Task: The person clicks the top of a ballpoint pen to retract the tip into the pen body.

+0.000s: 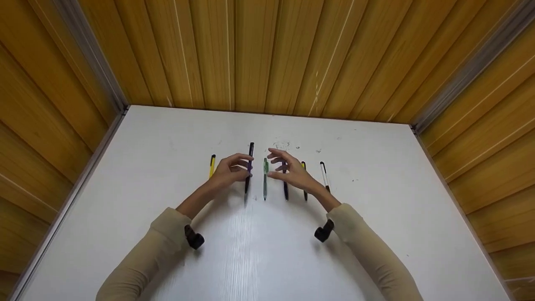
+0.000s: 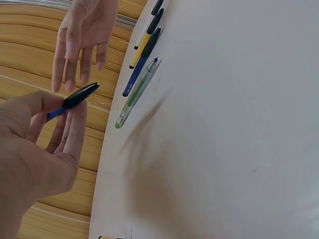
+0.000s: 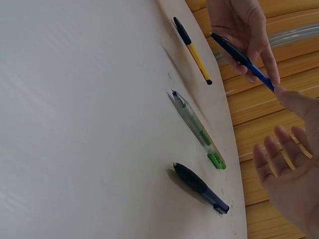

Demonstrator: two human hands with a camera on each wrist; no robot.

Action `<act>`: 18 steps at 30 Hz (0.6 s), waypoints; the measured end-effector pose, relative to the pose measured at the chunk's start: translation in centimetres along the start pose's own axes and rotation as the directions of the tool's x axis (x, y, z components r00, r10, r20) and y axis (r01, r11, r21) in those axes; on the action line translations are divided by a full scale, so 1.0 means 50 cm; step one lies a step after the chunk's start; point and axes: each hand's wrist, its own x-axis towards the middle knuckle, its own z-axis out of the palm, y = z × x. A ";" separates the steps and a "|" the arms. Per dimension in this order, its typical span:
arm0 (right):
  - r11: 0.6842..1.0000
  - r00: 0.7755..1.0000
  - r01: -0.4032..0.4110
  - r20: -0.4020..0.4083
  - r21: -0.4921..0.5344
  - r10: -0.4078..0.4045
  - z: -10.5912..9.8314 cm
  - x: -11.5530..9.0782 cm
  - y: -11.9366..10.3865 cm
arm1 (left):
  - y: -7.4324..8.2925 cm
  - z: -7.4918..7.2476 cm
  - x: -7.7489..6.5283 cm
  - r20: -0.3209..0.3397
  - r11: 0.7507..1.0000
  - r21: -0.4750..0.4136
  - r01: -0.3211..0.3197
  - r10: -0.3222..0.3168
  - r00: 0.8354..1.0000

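Note:
My left hand pinches a blue pen with a black grip between thumb and fingers, its tip toward me, raised above the white table. My right hand hovers to the right with its fingers loosely spread and holds nothing; in the head view a gap separates it from the held pen. Between the hands a clear pen with green parts lies on the table. Under the right hand lies another blue pen with a black grip, partly hidden in the head view.
A yellow pen with black ends lies left of the left hand. To the right lie a second yellow-and-black pen and a white pen with black ends, both partly covered by the right hand or wrist. Wood-patterned walls border the white table.

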 end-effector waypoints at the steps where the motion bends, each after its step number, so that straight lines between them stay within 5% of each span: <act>1: 1.000 1.000 0.010 0.004 0.006 -0.010 0.005 0.002 -0.003 | 0.002 0.000 -0.003 0.016 1.000 -0.012 -0.006 0.006 1.000; 18: 0.996 0.996 0.081 0.038 -0.023 -0.080 0.051 0.012 -0.032 | 0.013 0.019 -0.023 0.108 0.988 -0.154 -0.009 0.026 0.994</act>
